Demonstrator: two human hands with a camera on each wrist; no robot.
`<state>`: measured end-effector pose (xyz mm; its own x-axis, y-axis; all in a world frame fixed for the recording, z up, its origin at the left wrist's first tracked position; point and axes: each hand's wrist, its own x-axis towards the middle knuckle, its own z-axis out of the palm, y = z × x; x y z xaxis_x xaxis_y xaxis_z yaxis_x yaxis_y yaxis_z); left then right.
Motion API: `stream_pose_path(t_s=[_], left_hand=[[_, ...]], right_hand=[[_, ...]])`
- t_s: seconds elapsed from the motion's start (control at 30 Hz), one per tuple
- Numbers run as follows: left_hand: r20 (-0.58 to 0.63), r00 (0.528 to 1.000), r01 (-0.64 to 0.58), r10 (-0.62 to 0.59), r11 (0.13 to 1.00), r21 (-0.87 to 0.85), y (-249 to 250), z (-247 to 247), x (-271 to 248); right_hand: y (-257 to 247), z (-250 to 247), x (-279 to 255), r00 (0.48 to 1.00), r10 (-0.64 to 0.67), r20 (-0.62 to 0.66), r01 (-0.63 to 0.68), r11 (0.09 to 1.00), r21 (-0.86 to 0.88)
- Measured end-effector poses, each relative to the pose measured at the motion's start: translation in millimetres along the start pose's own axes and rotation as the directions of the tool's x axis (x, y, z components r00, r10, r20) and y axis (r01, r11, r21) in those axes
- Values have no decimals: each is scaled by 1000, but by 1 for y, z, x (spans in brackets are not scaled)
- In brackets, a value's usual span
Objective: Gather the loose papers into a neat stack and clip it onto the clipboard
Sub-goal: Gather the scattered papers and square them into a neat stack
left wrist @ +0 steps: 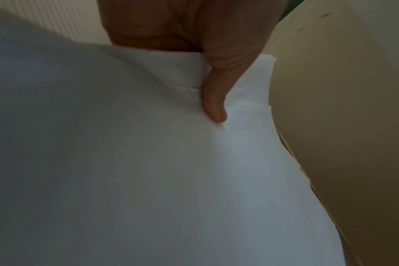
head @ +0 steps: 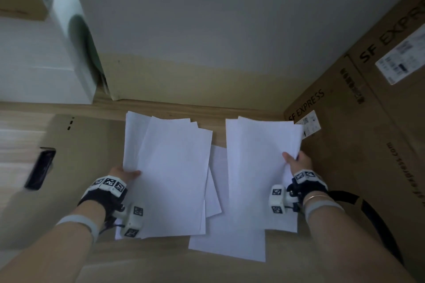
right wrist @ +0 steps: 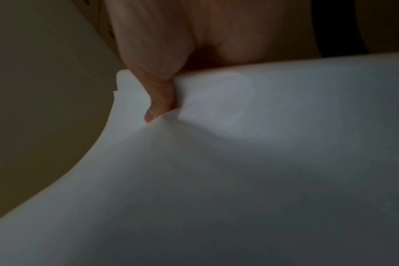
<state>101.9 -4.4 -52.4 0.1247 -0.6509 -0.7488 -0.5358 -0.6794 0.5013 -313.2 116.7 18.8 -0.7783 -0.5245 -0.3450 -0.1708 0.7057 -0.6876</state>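
Observation:
Two bundles of white paper hang over a cardboard surface. My left hand (head: pixel 125 173) pinches the left bundle (head: pixel 170 174) at its left edge, thumb on top; the sheets in it are fanned and uneven. My right hand (head: pixel 296 162) pinches the right bundle (head: pixel 255 167) at its right edge, thumb on top. In the left wrist view my thumb (left wrist: pixel 213 102) presses into the paper (left wrist: pixel 148 171). The right wrist view shows the same pinch, thumb (right wrist: pixel 159 100) on paper (right wrist: pixel 239 180). A single loose sheet (head: pixel 226 243) lies flat between and below the bundles. No clipboard is in view.
A flat cardboard sheet (head: pixel 69 190) lies under the papers. A large SF Express carton (head: pixel 368 145) stands close on the right. A big pale box (head: pixel 207 41) rises behind. A dark phone-like object (head: pixel 40 169) lies at the left. White boxes (head: pixel 46 64) stand at the back left.

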Motion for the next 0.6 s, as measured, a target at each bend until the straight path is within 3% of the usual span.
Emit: stream_pose_path(t_s=[0.13,0.37,0.6], left_hand=[[-2,1000,3,-3,1000,-3,1,1,0],[7,1000,21,-21,1000,11,2,-1,-2],[33,999,-1,2,1000,-16,0,-3,0]], right_hand=[[-27,12,2,997,-29,77,25,998,57],[-44,121,-26,978,-32,206,40,999,-34],[-43,180,-52,967,40,252,-24,998,-66]])
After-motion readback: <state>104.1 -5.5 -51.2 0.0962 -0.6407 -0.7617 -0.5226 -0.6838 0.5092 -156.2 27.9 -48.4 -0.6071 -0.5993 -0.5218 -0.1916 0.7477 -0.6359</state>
